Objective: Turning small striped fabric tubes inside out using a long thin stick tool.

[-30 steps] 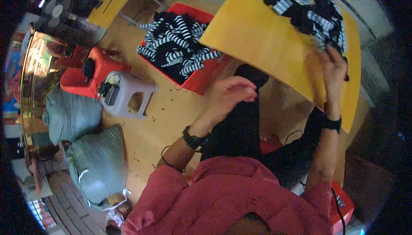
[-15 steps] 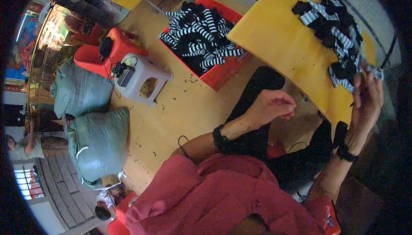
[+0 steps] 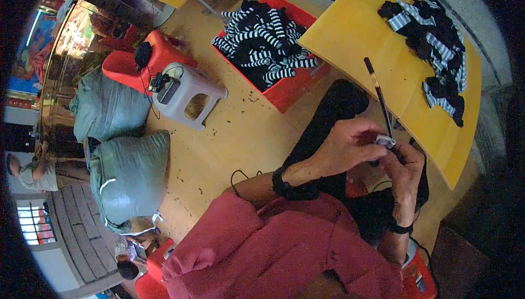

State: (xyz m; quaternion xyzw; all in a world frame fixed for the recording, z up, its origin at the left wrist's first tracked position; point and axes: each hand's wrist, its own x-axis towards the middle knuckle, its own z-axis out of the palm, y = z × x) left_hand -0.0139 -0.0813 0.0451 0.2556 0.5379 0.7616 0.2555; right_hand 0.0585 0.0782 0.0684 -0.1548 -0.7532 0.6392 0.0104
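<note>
My left hand [image 3: 350, 148] and my right hand [image 3: 403, 170] are close together over my lap, by the near edge of the yellow table [image 3: 350, 42]. Between their fingertips is a small grey-and-white striped fabric piece [image 3: 385, 141], pinched by my left fingers. A thin dark rod [image 3: 378, 88] slants up from my right fingers, passing in front of the tabletop. My fingers partly hide its lower end and the cloth. On the table's far right lies a loose pile of black and striped fabric pieces [image 3: 437, 47].
Left of the table stands a red bin [image 3: 281, 99] full of black-and-white striped pieces. Further left are a grey plastic stool [image 3: 210, 99] with a small device, a red chair [image 3: 123, 66] and stuffed green sacks [image 3: 131, 173]. Other people are at the far left and lower left.
My right hand has come back from the fabric pile to my left hand, bringing a striped piece. The dark rod now shows upright between them. My left fingers have closed on the cloth.
</note>
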